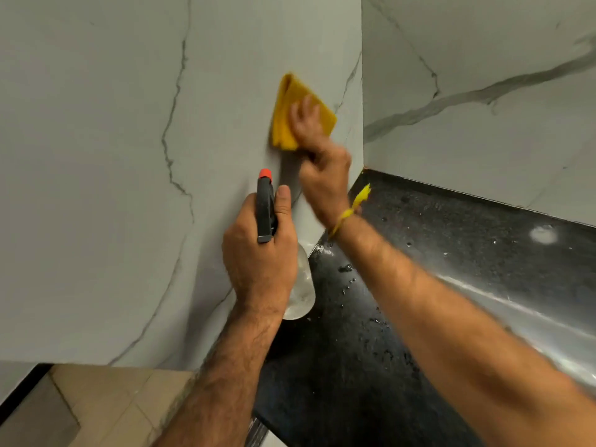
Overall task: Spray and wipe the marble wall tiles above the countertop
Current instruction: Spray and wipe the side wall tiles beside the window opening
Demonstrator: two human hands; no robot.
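A folded yellow cloth (288, 114) lies flat against the white marble wall tile (129, 156), pressed there by my right hand (317, 156), which is blurred. Just below and to the left, my left hand (258, 253) grips a spray bottle (301, 291) with a clear body, a black trigger head and an orange nozzle (265, 173) pointing up along the tile. The bottle's neck is hidden inside my fist. A second marble wall (483, 108) meets the first at a corner on the right.
A black speckled countertop (435, 240) runs below both walls, dotted with water drops and shiny wet streaks. A yellow thread is tied on my right wrist (346, 217). Beige floor tiles (106, 404) show at the lower left, past the wall's end.
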